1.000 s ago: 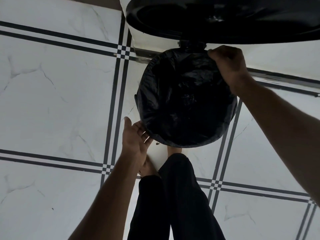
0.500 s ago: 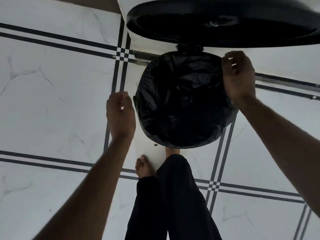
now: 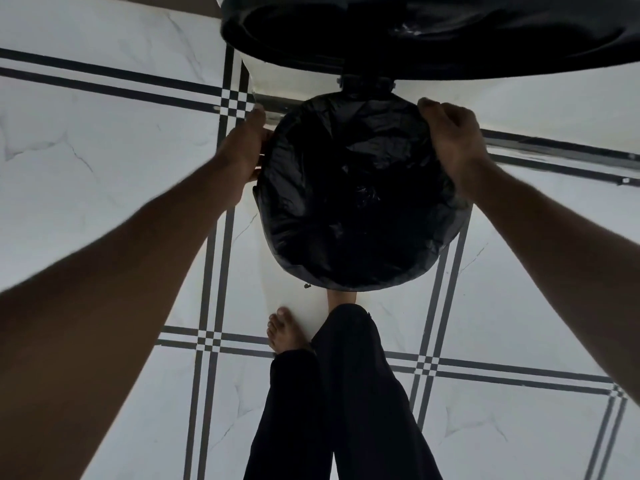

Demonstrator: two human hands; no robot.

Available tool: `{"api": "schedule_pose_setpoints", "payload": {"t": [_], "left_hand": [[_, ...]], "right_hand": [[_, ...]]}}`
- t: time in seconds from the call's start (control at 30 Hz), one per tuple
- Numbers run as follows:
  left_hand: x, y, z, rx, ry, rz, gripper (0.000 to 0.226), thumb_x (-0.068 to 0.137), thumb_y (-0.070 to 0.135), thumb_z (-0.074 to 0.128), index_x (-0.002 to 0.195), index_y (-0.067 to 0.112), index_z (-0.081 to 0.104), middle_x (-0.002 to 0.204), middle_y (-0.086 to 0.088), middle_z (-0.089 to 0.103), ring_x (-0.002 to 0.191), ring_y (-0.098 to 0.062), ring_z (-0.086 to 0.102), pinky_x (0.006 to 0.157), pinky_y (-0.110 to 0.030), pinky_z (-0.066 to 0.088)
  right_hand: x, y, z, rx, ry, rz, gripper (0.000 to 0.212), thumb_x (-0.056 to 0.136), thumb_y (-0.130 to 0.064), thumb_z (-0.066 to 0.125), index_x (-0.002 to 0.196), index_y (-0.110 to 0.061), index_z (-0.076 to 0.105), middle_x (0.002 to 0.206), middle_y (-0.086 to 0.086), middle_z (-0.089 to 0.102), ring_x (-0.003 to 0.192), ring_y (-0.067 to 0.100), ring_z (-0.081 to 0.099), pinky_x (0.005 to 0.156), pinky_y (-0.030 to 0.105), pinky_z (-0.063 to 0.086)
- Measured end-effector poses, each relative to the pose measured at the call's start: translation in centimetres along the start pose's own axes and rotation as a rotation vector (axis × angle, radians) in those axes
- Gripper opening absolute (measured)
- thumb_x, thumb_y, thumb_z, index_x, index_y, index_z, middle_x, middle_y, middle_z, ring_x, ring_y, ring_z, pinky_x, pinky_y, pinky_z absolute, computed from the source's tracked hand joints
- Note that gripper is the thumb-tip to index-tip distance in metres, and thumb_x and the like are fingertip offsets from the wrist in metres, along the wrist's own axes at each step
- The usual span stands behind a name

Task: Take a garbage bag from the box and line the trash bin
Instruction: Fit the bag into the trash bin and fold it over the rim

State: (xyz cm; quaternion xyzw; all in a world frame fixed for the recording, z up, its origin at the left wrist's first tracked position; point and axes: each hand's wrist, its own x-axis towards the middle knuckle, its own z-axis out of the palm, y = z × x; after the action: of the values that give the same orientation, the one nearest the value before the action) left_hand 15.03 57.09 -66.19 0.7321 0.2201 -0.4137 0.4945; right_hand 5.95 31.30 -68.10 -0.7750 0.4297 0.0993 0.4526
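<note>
The right hand (image 3: pixel 452 136) sits at the far right edge of the trash bin (image 3: pixel 273 282), its fingers curled over the rim and pinching the black garbage bag (image 3: pixel 360 188) there. The left hand (image 3: pixel 244 147) is pressed against the far left side of the bin, against the bag's folded-over edge; its fingers are hidden behind the rim, so I cannot tell whether it grips the plastic or only pushes on it. The bag lies inside the round bin, crinkled and glossy, its edge draped over the rim all the way round. The bin's black lid (image 3: pixel 433 36) stands raised above the far side on its hinge. Below the bin, the person's bare left foot (image 3: pixel 285 332) rests on the white marble-look floor (image 3: pixel 104 150) with dark crossing stripes, and black trouser legs (image 3: pixel 346 393) fill the near centre.
</note>
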Motion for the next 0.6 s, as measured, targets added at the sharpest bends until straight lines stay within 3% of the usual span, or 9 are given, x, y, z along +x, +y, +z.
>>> {"api": "schedule_pose_setpoints", "payload": {"t": [0.13,0.2,0.27,0.37,0.47,0.53,0.6], "left_hand": [[-0.1,-0.2,-0.2,-0.013,-0.006,0.017,0.051,0.103,0.051,0.03,0.074,0.022,0.059,0.075,0.007,0.061,0.066,-0.008,0.055,0.066,-0.023,0.045],[-0.1,-0.4,-0.6,-0.018,-0.01,0.031,0.049,0.104,0.05,0.03,0.079,0.022,0.061,0.074,0.007,0.062,0.064,-0.008,0.056,0.064,-0.024,0.044],[-0.1,-0.6,-0.9,-0.018,-0.017,0.041,0.049,0.104,0.049,0.028,0.083,0.022,0.063,0.075,0.006,0.063,0.065,-0.008,0.058,0.062,-0.023,0.044],[-0.4,-0.9,-0.8,-0.023,0.006,0.044,0.051,0.105,0.048,0.026,0.082,0.022,0.064,0.079,0.005,0.066,0.07,-0.009,0.06,0.064,-0.023,0.045],[-0.6,-0.9,-0.6,-0.005,0.029,0.062,0.052,0.105,0.047,0.027,0.08,0.021,0.065,0.077,0.006,0.067,0.07,-0.009,0.061,0.064,-0.023,0.045],[-0.6,-0.8,-0.7,0.004,0.023,0.076,0.054,0.105,0.047,0.025,0.08,0.021,0.065,0.077,0.006,0.067,0.068,-0.009,0.061,0.061,-0.022,0.045],[-0.6,-0.7,-0.7,0.001,0.026,0.078,0.056,0.105,0.048,0.023,0.08,0.021,0.065,0.077,0.006,0.066,0.067,-0.008,0.06,0.061,-0.022,0.045]], "right_hand": [[-0.3,-0.6,-0.4,-0.153,0.213,0.0,0.051,0.095,-0.049,0.044,0.058,-0.015,0.047,0.061,0.001,0.051,0.064,0.021,0.049,0.062,0.031,0.037],[-1.1,-0.4,-1.1,-0.227,0.339,-0.034,0.036,0.092,-0.04,0.046,0.079,-0.015,0.069,0.083,0.005,0.07,0.083,0.024,0.064,0.073,0.032,0.047],[-2.4,0.1,-1.4,-0.225,0.396,-0.056,0.033,0.088,-0.037,0.048,0.106,-0.019,0.069,0.104,0.001,0.072,0.099,0.02,0.065,0.082,0.03,0.05],[-4.3,0.8,-1.0,-0.13,0.288,-0.054,0.031,0.095,-0.036,0.048,0.118,-0.019,0.06,0.096,-0.01,0.063,0.089,0.01,0.057,0.067,0.018,0.04],[-4.8,1.0,-0.5,-0.097,0.192,-0.051,0.026,0.1,-0.036,0.047,0.108,-0.018,0.065,0.088,-0.009,0.061,0.074,0.004,0.054,0.053,0.004,0.034],[-4.3,0.7,-0.2,-0.036,0.149,0.004,0.031,0.102,-0.04,0.044,0.082,-0.021,0.059,0.075,-0.009,0.056,0.065,0.001,0.05,0.056,0.015,0.038],[-3.6,0.5,0.1,0.053,0.129,0.09,0.036,0.1,-0.043,0.042,0.075,-0.019,0.052,0.071,-0.007,0.051,0.064,0.009,0.047,0.059,0.026,0.037]]}}
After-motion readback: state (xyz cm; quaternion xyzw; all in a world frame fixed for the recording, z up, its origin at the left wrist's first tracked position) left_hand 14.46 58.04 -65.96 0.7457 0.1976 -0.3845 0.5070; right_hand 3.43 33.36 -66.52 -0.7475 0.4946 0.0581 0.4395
